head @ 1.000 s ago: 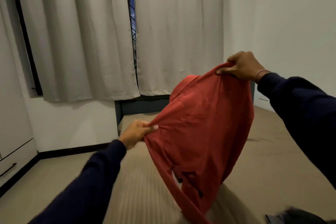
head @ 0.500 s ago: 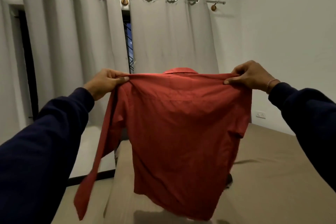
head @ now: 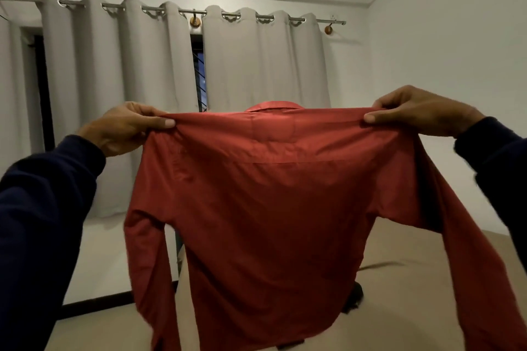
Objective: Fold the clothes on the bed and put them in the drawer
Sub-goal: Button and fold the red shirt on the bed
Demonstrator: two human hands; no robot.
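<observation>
A: Location type?
B: Home bedroom. Bed (head: pixel 427 308) with tan sheet at 5 o'clock, grey eyelet curtains (head: pixel 137 100) on a rod (head: pixel 328 20) at 12, dark window gap between the panels.
A: Anything else?
B: Plain white walls (head: pixel 456 51), dark skirting at 7 o'clock.

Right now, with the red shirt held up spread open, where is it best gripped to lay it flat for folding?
At the two shoulder seams, from above and the outer sides, as the left hand and right hand already pinch it. The red shirt hangs straight from that top edge, collar centred, sleeves dangling free, so it would likely lower flat onto the bed.
</observation>
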